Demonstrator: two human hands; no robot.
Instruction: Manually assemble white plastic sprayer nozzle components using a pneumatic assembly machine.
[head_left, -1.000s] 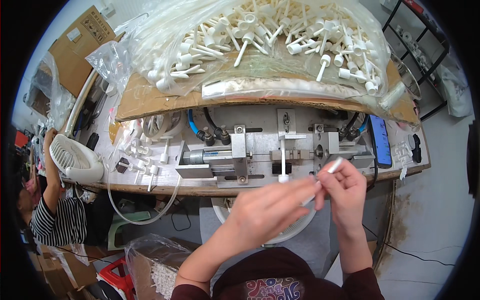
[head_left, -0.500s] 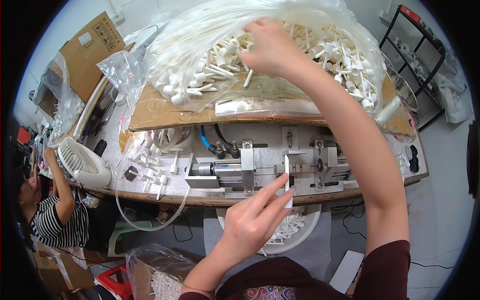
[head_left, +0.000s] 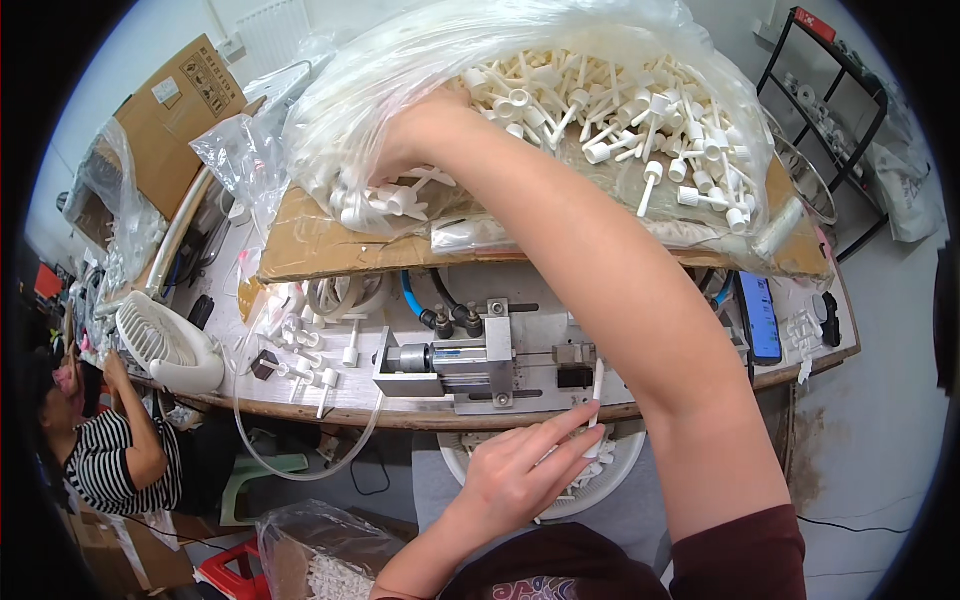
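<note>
My left hand [head_left: 518, 472] pinches a slim white plastic scoop [head_left: 598, 384] between fingers and thumb, its handle pointing up beside the small metal clamp block [head_left: 573, 356] of the bench fixture. My right arm stretches across the bench to the heap of white scoops [head_left: 620, 105] in a clear plastic bag [head_left: 350, 110]. Under the bag's left fold lies my right hand [head_left: 412, 135], its fingers hidden by film and scoops. Below my left hand, a round white basin [head_left: 460, 470] holds more white pieces.
The bag rests on a cardboard sheet [head_left: 330, 245] above the metal fixture [head_left: 465, 365]. Loose scoops [head_left: 310, 365] and a white fan [head_left: 170, 345] stand left, a phone [head_left: 760, 318] right. A co-worker in a striped top [head_left: 115, 460] sits at far left.
My right hand has gone left and deeper into the bag, and scoops at the front of the heap have shifted. My left hand, still pinching the scoop, has moved slightly right and nearer me.
</note>
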